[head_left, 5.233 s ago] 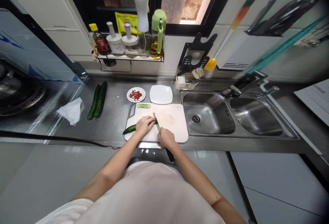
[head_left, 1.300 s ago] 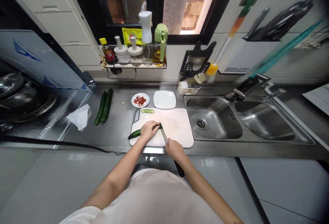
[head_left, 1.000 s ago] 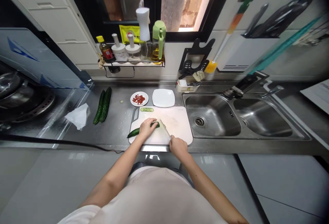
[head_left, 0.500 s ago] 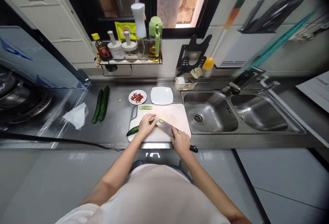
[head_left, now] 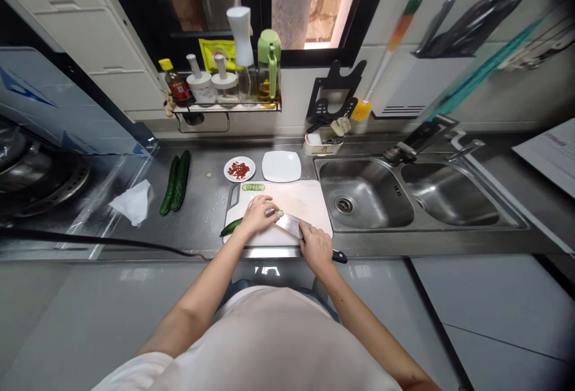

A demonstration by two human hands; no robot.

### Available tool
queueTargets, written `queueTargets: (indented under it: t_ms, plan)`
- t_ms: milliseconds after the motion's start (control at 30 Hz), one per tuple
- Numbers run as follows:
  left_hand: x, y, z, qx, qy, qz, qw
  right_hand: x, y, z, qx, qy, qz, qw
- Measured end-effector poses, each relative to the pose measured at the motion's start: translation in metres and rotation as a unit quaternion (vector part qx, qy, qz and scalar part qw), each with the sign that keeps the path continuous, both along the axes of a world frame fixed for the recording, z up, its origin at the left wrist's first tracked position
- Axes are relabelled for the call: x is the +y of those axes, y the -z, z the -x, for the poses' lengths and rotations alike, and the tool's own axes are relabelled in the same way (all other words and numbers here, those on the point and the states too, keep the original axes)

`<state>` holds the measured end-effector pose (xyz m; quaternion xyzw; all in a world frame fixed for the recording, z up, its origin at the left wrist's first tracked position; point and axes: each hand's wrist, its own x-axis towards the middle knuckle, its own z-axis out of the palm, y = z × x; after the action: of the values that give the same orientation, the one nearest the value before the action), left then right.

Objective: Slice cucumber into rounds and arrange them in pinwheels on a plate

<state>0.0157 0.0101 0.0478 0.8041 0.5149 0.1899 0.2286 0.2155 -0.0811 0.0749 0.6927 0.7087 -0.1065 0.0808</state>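
My right hand (head_left: 317, 248) is wrapped round a kitchen knife (head_left: 290, 224), whose black handle end sticks out behind the palm. The broad blade points up and left over a white cutting board (head_left: 309, 199). My left hand (head_left: 258, 216) has its fingertips closed on a cucumber slice (head_left: 280, 214) at the blade's tip. Under that hand lies a cut cucumber (head_left: 230, 227), partly covered, with its dark end poking out at the left. A row of overlapping cucumber slices (head_left: 253, 187) rests along the board's upper left edge.
Behind the board stand a plate of chopped red pieces (head_left: 239, 169) and a white square plate (head_left: 281, 166). Two whole cucumbers (head_left: 176, 182) and a crumpled white tissue (head_left: 133, 202) lie to the left. The double sink (head_left: 366, 223) adjoins on the right. A condiment rack (head_left: 229, 107) hangs above.
My left fingers have moved slightly right and closed on the slice that lay on the blade. The knife has stayed nearly in place. The view has shifted a little.
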Motion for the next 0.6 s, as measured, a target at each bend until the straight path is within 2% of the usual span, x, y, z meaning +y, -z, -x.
queueTargets:
  t_ms: [133, 300, 433, 533, 600]
  plan:
    - [0.004, -0.001, -0.003, -0.008, 0.013, 0.010, 1.000, -0.002, 0.000, -0.001, -0.002, 0.000, 0.003, 1.000]
    - [0.006, 0.005, -0.009, -0.026, -0.029, 0.004, 0.999, -0.003, -0.001, -0.002, 0.001, 0.003, 0.013, 1.000]
    - [0.012, 0.013, -0.007, -0.044, -0.143, 0.013, 0.989, -0.004, 0.001, -0.005, 0.003, 0.016, 0.024, 1.000]
    - [0.024, 0.023, 0.000, -0.064, -0.238, 0.056, 0.968, -0.004, 0.003, -0.010, 0.006, 0.027, 0.026, 0.999]
    - [0.036, 0.030, 0.006, -0.082, -0.280, 0.080, 0.953, -0.003, 0.004, -0.012, 0.008, 0.033, 0.023, 0.999]
